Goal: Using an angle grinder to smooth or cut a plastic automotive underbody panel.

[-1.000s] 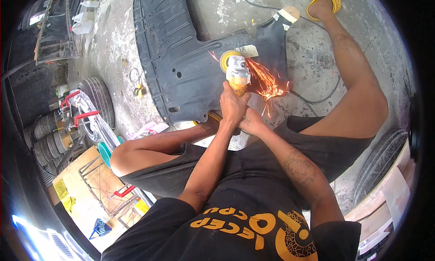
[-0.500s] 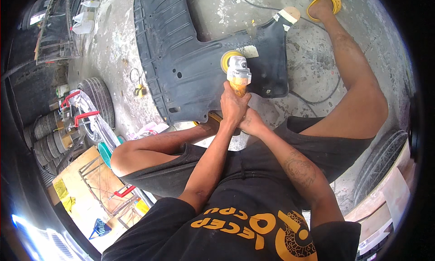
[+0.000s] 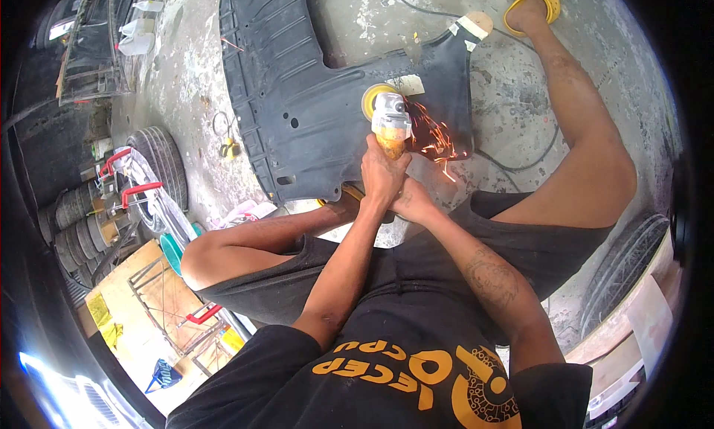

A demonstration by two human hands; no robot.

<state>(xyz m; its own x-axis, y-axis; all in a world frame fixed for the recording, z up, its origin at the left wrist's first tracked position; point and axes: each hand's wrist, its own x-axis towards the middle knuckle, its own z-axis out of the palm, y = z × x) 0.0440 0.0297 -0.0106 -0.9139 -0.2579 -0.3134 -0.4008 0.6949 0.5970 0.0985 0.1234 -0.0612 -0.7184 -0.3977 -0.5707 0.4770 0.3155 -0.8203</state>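
Observation:
An angle grinder with a silver head and a yellow body is held in front of me. My left hand wraps round its yellow body just behind the head. Farther back, my right hand is closed on the rear of the grinder, which the hands mostly hide. The yellow disc is at a large black ribbed panel lying on the floor; exactly where it touches is hidden. Orange sparks fly right and toward me from the grinder's head. A pale patch sits on the panel beyond the disc.
A dark cord runs over the stained concrete floor on the right. My bent legs flank the panel's near side. Tyres, red-handled clamps and a wooden board are at left. Another tyre stands at right.
A spray of orange sparks now comes off at the grinder; none showed before. My hands and the grinder have barely moved.

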